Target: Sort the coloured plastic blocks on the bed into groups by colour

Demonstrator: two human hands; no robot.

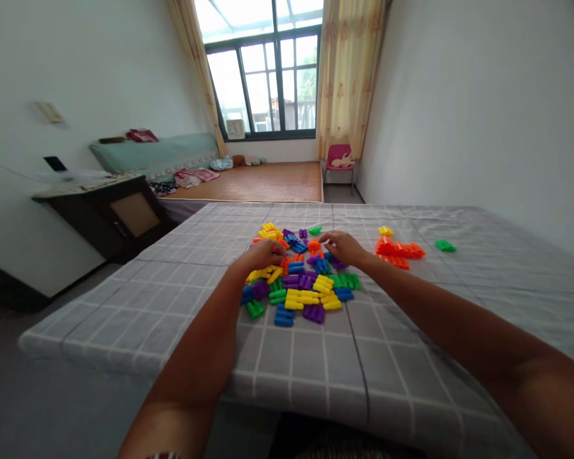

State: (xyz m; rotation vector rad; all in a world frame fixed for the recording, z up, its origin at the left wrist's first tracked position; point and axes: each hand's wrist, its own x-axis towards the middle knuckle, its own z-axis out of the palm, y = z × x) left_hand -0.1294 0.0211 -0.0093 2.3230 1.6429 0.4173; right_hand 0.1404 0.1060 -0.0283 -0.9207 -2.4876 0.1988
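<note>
A pile of small ribbed plastic building blocks in several colours lies on a grey checked cloth. My left hand [266, 253] is at the pile's left side, its fingers curled down and closed at an orange block [284, 261]; the fingertips partly hide it. At the back right of the pile is my right hand [343, 247], fingers bent and slightly apart, close beside another orange block [314, 245]. Nearer to me lie yellow blocks [301, 298], purple blocks [314, 313], blue blocks [284, 315] and green blocks [345, 281].
Right of the pile lie joined orange blocks [399, 248], a yellow block [385, 231] and a green block [445, 245]. The cloth-covered table [138, 306] has its front edge close to me. Beyond stand a bed [272, 182], a dark cabinet [129, 213] and a pink chair [338, 155].
</note>
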